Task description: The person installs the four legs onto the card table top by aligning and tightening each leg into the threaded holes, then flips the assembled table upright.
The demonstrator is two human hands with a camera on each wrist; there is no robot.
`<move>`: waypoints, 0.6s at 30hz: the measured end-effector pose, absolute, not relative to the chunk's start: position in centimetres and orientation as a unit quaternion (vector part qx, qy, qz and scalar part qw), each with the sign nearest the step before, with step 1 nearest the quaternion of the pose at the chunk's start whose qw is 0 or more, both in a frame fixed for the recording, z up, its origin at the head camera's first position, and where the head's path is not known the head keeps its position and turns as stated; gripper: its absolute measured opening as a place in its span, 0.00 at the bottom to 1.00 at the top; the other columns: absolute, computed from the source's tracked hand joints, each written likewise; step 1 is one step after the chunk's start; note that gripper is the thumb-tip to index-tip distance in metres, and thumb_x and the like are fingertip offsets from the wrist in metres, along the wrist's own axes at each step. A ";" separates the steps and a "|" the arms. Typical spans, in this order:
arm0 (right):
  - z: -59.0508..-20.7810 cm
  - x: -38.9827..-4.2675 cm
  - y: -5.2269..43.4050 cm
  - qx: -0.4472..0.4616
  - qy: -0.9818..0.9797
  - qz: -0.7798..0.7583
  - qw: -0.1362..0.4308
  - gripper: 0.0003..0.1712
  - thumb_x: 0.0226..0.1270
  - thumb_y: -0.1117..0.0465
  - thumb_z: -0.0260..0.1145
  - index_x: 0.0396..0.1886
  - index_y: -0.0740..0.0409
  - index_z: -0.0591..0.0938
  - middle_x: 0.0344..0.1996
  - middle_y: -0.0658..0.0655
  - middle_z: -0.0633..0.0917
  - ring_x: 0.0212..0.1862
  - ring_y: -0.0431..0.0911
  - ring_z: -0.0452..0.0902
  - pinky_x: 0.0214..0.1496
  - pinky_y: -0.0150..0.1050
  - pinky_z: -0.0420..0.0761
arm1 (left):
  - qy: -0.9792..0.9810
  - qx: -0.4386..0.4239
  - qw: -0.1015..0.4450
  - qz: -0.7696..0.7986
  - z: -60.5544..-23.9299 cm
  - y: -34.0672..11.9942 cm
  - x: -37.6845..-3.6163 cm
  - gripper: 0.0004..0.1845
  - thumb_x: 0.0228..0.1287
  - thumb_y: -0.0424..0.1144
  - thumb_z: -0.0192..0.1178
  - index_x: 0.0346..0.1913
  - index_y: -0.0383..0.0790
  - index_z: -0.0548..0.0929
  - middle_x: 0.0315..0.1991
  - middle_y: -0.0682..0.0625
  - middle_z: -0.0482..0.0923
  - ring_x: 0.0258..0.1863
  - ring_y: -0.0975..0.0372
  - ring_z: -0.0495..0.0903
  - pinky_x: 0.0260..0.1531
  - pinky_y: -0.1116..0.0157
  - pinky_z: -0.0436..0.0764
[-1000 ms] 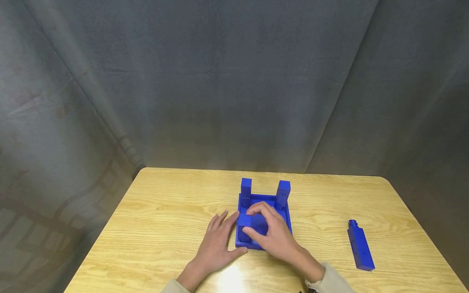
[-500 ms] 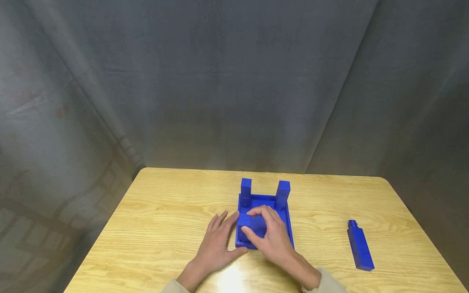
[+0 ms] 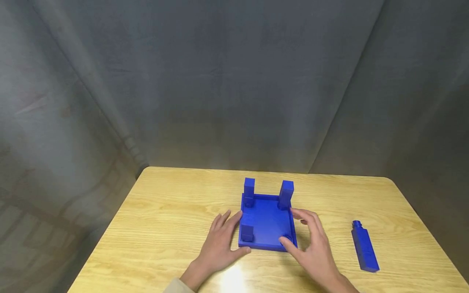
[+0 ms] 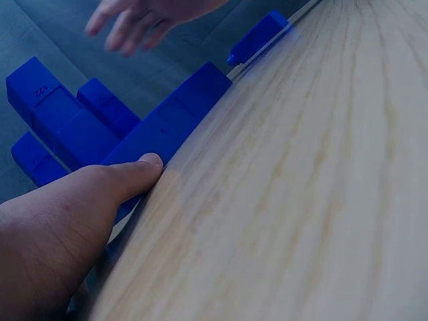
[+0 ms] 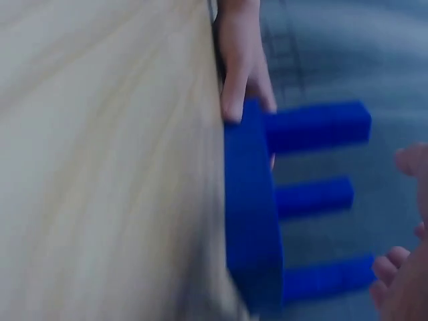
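Note:
A blue square panel with a raised rim lies on the wooden table with three square legs standing up from its corners: the back-left leg, back-right leg and front-left leg. A round socket shows at its front-right corner. My left hand holds the front-left corner, thumb against the front side and index fingertip at the left side. In the left wrist view that thumb presses the panel's side. My right hand hovers over the right edge, thumb and fingers spread, holding nothing.
A loose blue leg with a threaded end lies on the table to the right of my right hand. A grey curtain hangs behind the table's far edge.
My right hand has let go of the front-left leg and moved right to the panel's right side. The leg stays upright. My left hand keeps its place at the corner.

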State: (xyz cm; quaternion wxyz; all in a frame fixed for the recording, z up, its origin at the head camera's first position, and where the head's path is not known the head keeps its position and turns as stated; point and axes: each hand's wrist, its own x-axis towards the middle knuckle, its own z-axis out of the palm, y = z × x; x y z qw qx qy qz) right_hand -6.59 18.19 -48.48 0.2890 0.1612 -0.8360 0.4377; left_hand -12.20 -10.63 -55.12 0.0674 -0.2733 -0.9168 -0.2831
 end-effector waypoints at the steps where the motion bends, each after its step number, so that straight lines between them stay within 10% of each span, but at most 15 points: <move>1: -48.6 -6.3 19.1 0.151 -0.837 0.434 0.298 0.52 0.46 0.73 0.87 0.75 0.61 0.79 0.62 0.60 0.81 0.65 0.32 0.74 0.67 0.22 0.69 | -0.917 -0.272 0.065 -0.285 -55.1 -10.6 -12.2 0.57 0.62 0.66 0.75 0.88 0.45 0.65 0.83 0.50 0.72 0.85 0.44 0.64 0.86 0.38 0.57; 11: -50.0 -2.7 25.6 -0.071 -0.864 0.376 0.327 0.56 0.36 0.75 0.90 0.73 0.63 0.80 0.63 0.35 0.72 0.65 0.19 0.58 0.65 0.13 0.58 | -0.920 -0.263 0.051 -0.288 -54.9 -11.1 -12.1 0.57 0.62 0.68 0.75 0.87 0.44 0.66 0.83 0.50 0.72 0.85 0.44 0.63 0.86 0.38 0.55; 18: -50.6 -2.4 28.9 -0.185 -0.857 0.373 0.305 0.65 0.42 0.74 0.89 0.84 0.60 0.69 0.58 0.46 0.78 0.57 0.19 0.59 0.57 0.15 0.59 | -0.920 -0.259 0.050 -0.290 -54.8 -11.3 -12.2 0.57 0.63 0.68 0.75 0.87 0.44 0.65 0.83 0.50 0.72 0.85 0.44 0.63 0.86 0.37 0.55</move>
